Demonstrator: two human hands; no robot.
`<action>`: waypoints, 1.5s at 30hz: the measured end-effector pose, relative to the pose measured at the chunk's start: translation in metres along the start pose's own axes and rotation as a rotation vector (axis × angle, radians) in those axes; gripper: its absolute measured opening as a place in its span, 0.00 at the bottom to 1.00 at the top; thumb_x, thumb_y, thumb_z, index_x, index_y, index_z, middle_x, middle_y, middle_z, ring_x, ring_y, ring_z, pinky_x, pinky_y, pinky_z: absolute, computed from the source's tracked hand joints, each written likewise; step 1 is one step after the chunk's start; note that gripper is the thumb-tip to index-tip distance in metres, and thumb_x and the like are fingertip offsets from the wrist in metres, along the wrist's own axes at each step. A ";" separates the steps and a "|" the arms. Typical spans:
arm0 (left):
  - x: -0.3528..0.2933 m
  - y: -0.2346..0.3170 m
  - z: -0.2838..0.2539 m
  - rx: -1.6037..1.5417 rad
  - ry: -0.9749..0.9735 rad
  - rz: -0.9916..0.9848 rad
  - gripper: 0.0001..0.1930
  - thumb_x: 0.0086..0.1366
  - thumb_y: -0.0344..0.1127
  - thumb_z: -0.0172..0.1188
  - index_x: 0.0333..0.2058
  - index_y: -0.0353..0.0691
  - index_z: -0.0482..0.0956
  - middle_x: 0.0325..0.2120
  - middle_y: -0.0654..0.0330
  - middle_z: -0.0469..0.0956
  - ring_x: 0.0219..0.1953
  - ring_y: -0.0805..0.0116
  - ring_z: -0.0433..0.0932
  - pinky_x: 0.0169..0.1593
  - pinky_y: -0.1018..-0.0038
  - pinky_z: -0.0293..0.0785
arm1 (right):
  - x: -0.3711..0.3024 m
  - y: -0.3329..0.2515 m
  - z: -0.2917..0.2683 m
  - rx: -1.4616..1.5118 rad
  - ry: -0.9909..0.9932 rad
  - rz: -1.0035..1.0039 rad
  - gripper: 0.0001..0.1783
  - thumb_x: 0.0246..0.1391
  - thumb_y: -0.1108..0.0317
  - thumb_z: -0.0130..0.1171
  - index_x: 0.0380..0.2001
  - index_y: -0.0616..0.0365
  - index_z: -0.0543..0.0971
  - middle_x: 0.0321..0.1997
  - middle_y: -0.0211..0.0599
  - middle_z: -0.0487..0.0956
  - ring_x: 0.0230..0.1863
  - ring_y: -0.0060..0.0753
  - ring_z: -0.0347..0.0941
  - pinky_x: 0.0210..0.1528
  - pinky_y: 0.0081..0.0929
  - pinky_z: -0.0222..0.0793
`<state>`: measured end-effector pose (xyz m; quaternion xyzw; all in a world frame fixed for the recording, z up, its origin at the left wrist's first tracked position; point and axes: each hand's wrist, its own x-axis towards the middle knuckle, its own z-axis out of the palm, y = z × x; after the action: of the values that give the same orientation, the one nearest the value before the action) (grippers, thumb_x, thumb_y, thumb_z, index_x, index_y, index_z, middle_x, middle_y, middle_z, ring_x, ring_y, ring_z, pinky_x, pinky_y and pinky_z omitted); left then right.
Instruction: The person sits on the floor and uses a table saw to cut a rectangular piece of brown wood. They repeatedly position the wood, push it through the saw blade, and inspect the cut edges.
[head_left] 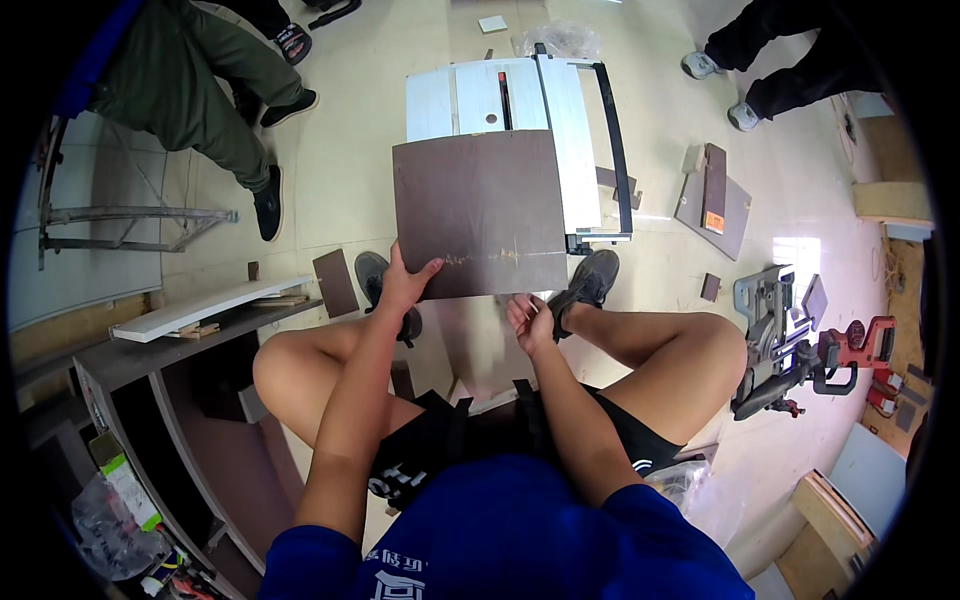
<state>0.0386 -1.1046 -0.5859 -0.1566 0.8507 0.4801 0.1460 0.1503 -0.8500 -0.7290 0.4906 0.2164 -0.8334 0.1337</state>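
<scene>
A flat brown board (480,205) lies over the near part of a white-topped table saw (430,95), whose slot with a red strip shows beyond the board. Its near edge juts out toward me and bears a ragged pale scratch line. My left hand (405,280) holds the board's near left corner, thumb on top and fingers along the side and beneath. Just below the near edge, right of its middle, is my right hand (530,322), fingers loosely bent and apart, with nothing seen in them. Whether its fingertips touch the edge I cannot tell.
A black rail (615,150) runs along the saw's right side. Board offcuts (714,205) and a miter saw (790,350) lie to the right. At left stands a dark cabinet (165,400) with a white panel (215,305) on top. Other people's feet (268,205) are at far left and right.
</scene>
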 end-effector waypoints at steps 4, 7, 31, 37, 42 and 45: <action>0.001 -0.004 0.004 0.018 0.011 0.062 0.47 0.55 0.53 0.73 0.66 0.42 0.57 0.52 0.43 0.77 0.53 0.51 0.78 0.56 0.63 0.73 | 0.004 0.019 -0.015 -0.039 0.015 0.065 0.20 0.66 0.62 0.44 0.58 0.58 0.66 0.48 0.43 0.79 0.42 0.41 0.80 0.41 0.34 0.80; 0.001 -0.007 0.001 0.027 -0.007 0.048 0.48 0.55 0.53 0.73 0.67 0.43 0.56 0.52 0.45 0.76 0.53 0.51 0.77 0.56 0.63 0.73 | -0.006 0.025 -0.012 -0.096 0.051 0.088 0.19 0.65 0.63 0.47 0.57 0.57 0.67 0.49 0.42 0.79 0.42 0.40 0.79 0.41 0.34 0.80; -0.016 -0.031 -0.001 0.048 -0.027 0.050 0.51 0.53 0.56 0.73 0.68 0.43 0.53 0.55 0.42 0.75 0.55 0.47 0.76 0.56 0.61 0.74 | -0.073 0.002 0.059 -0.039 -0.155 -0.299 0.16 0.63 0.61 0.60 0.39 0.62 0.70 0.39 0.44 0.81 0.34 0.38 0.83 0.42 0.35 0.84; -0.034 -0.015 0.001 0.015 -0.058 -0.005 0.53 0.53 0.53 0.74 0.69 0.43 0.52 0.56 0.44 0.74 0.58 0.51 0.74 0.60 0.63 0.70 | -0.075 0.005 0.044 -0.022 -0.162 -0.312 0.17 0.65 0.57 0.55 0.43 0.61 0.70 0.44 0.49 0.80 0.43 0.45 0.81 0.50 0.43 0.80; -0.034 -0.023 0.001 -0.003 -0.045 0.051 0.54 0.52 0.53 0.74 0.70 0.43 0.49 0.57 0.44 0.73 0.59 0.50 0.73 0.60 0.63 0.70 | -0.082 0.015 0.025 0.288 -0.145 -0.191 0.28 0.65 0.42 0.42 0.50 0.57 0.69 0.58 0.59 0.72 0.56 0.60 0.72 0.59 0.54 0.71; -0.031 -0.030 0.002 -0.012 -0.040 0.064 0.53 0.53 0.52 0.74 0.70 0.42 0.50 0.57 0.44 0.73 0.59 0.50 0.73 0.61 0.63 0.70 | -0.083 0.019 0.020 0.283 -0.064 -0.148 0.27 0.67 0.44 0.42 0.51 0.57 0.68 0.56 0.56 0.75 0.52 0.56 0.75 0.55 0.50 0.74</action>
<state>0.0789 -1.1136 -0.5979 -0.1203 0.8492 0.4928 0.1465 0.1837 -0.8751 -0.6523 0.4606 0.1279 -0.8783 0.0081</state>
